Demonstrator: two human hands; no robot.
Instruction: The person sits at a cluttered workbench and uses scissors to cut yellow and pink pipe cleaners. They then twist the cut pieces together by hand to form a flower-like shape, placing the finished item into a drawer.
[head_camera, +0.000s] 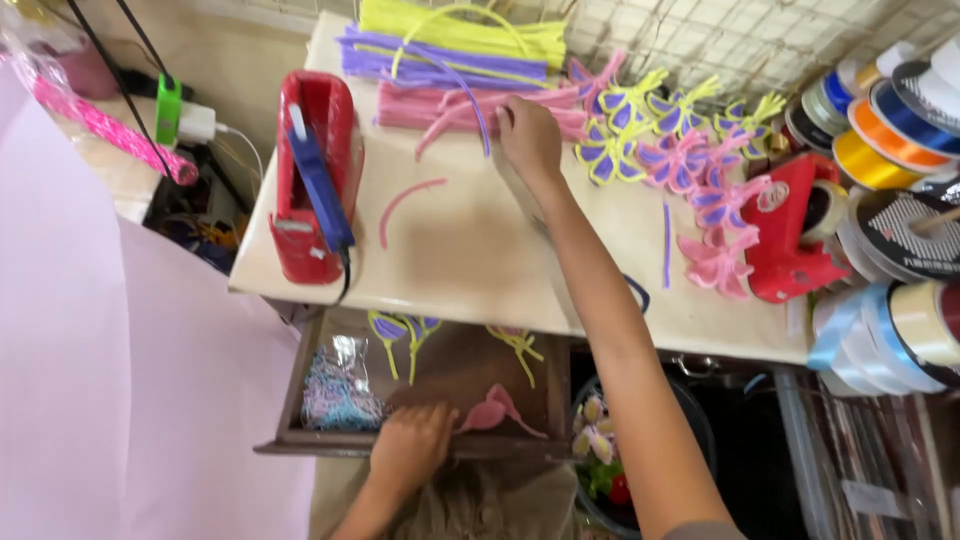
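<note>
My right hand (530, 138) reaches across the cream table (470, 250) to the pile of pink pipe cleaners (440, 105), fingers curled on a few of them. My left hand (410, 445) rests low at the front edge of an open wooden drawer (440, 375), fingers on a pink folded pipe-cleaner shape (490, 410). Purple (430, 60) and yellow pipe cleaners (460, 25) lie stacked behind the pink ones. A row of pipe-cleaner butterflies (670, 140) in yellow, purple and pink sits to the right of my right hand.
A red tape dispenser with a blue tool (315, 175) stands at the table's left. Another red dispenser (790, 225) and several ribbon rolls (900, 130) crowd the right. A loose pink strand (405, 205) lies mid-table. A dark bucket with small flowers (600, 450) sits below.
</note>
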